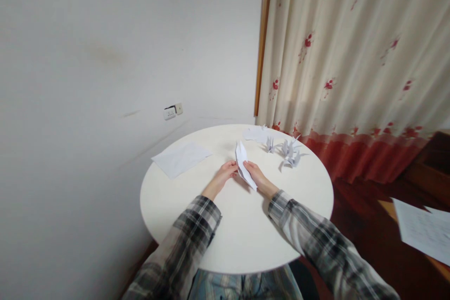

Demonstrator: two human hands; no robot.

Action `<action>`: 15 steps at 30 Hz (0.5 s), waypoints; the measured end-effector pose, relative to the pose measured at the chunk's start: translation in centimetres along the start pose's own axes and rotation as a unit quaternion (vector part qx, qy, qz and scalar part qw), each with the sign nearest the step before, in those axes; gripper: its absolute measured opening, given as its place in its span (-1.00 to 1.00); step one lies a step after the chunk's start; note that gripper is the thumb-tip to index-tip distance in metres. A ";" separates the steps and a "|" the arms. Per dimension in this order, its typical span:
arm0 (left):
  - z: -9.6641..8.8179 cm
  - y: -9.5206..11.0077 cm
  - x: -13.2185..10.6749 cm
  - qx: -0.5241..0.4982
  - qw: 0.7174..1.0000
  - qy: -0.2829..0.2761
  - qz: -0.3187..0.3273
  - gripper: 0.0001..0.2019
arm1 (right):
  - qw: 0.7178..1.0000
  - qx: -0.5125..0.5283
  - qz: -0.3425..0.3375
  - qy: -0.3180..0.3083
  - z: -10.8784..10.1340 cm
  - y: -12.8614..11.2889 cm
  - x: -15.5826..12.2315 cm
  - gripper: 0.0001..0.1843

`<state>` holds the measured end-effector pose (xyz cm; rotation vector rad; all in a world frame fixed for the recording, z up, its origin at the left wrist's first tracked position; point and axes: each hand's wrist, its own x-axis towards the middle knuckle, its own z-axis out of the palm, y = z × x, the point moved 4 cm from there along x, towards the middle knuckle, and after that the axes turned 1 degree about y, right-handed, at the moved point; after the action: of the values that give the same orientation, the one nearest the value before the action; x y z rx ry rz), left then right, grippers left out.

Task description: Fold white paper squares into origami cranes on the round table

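- A narrow, folded white paper point(242, 155) is held over the middle of the round white table point(242, 229).
- Its right side is clamped by the right hand point(255, 172), thumb on top; its left edge appears pinched by the left hand point(225, 171).
- Very little weight is expected; stiffened by layers, yet easily creased, it is best gripped lightly along its edges, near mid-length.

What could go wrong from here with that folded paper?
The folded paper is in the right grip, with the left grip at its edge; uneven pressure might leave a stray crease. The paper figures sit beyond the right sleeve, so a wide outward sweep could perhaps knock them. The loose sheet reaches the left edge of the table, so a bump might slide it off.
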<state>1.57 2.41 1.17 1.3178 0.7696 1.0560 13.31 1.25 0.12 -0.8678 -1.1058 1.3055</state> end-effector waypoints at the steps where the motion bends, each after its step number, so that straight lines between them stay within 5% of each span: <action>1: 0.1 -0.1 0.0 0.014 1.000 -0.003 -0.003 -0.74 | 1.000 -0.010 0.000 0.001 0.0 0.0 0.0 -0.50; 8: 0.1 0.1 0.1 0.054 0.998 0.011 0.015 -0.72 | 0.997 -0.031 -0.056 0.039 -0.3 -0.2 0.0 -0.57; 15: 0.6 0.3 0.0 0.090 0.995 -0.038 0.033 -0.84 | 0.992 -0.008 -0.077 0.097 -0.7 -0.9 0.0 -0.59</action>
<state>2.08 2.11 1.54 1.5377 0.7819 0.9997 14.26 1.24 0.78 -0.8836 -1.0106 1.0618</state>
